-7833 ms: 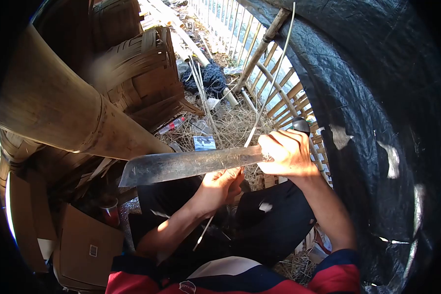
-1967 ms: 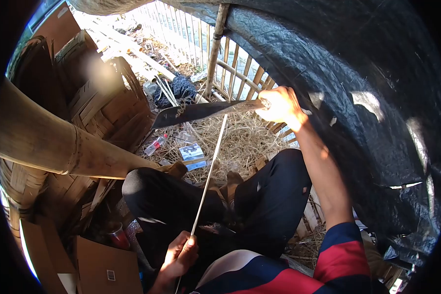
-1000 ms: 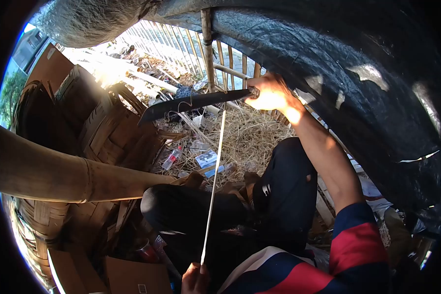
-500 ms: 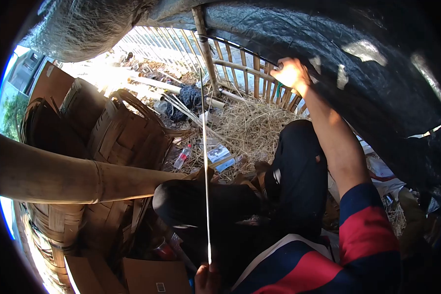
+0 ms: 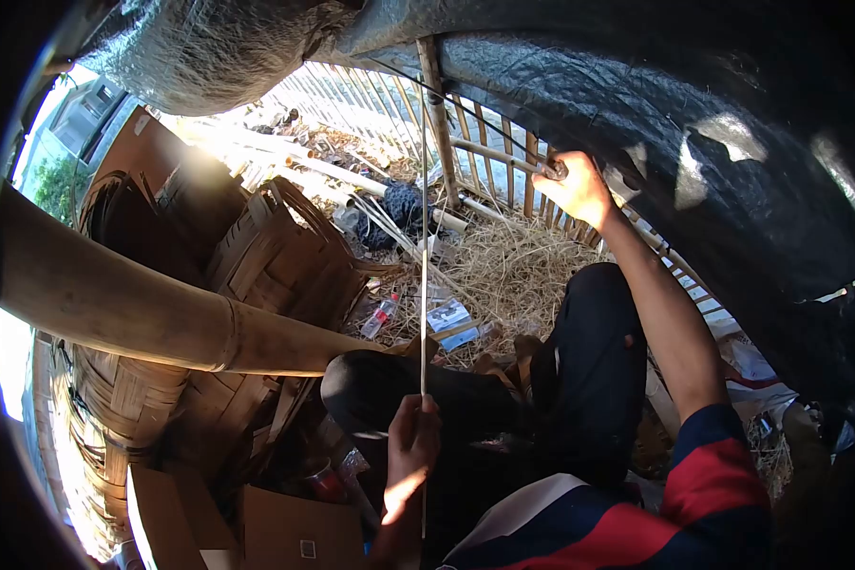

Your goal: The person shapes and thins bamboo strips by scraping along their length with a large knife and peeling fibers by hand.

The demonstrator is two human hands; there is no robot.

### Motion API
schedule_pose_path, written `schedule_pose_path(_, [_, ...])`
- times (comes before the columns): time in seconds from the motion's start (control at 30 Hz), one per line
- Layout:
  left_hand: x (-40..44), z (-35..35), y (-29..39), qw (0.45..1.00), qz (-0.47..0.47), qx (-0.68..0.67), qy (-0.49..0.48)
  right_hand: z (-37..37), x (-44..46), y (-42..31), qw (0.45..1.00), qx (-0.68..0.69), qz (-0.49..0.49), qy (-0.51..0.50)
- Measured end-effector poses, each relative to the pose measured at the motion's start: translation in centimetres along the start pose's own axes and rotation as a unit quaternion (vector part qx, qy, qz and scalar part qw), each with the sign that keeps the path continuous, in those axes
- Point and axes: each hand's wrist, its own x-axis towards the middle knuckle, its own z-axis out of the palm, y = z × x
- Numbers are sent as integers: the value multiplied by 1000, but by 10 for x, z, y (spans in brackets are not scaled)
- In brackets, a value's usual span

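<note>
My left hand [image 5: 413,437] is closed around the lower part of a long, thin bamboo strip [image 5: 425,313], which stands almost upright in front of my knees. The strip's lower end runs down past my wrist, and its upper part reaches the fence. Out to the right, my raised right hand [image 5: 577,190] is closed, with the end of a thin dark strip [image 5: 489,122] at its fingers. That dark strip slants up and left to the hanging sheet; its far end is hard to make out. My bent legs [image 5: 589,351] in dark trousers are below.
A thick bamboo pole [image 5: 152,304] crosses from the left to my knee. Woven baskets [image 5: 285,247] stand behind it, a cardboard box [image 5: 294,527] below. Straw [image 5: 503,261], a plastic bottle [image 5: 380,315] and bamboo pieces litter the ground. Black sheeting [image 5: 731,190] hangs at right beside a slatted fence [image 5: 475,133].
My left hand has come up from the bottom edge along the bamboo strip. My right hand has moved down slightly, and the dark strip slants more steeply. The view has shifted a little.
</note>
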Motion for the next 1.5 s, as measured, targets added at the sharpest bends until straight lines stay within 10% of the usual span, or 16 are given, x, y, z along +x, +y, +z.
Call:
schedule_pose_path(0.47, [20, 37, 44, 994, 13, -103, -17, 39, -41, -114, 922, -79, -242, -293])
schedule_pose_path(0.7, [27, 55, 49, 987, 8, -160, -8, 54, -44, -112, 895, 5, -372, -247])
schedule_pose_path(1.5, [15, 41, 46, 988, 9, -154, -12, 40, -27, -90, 918, -128, -327, -184])
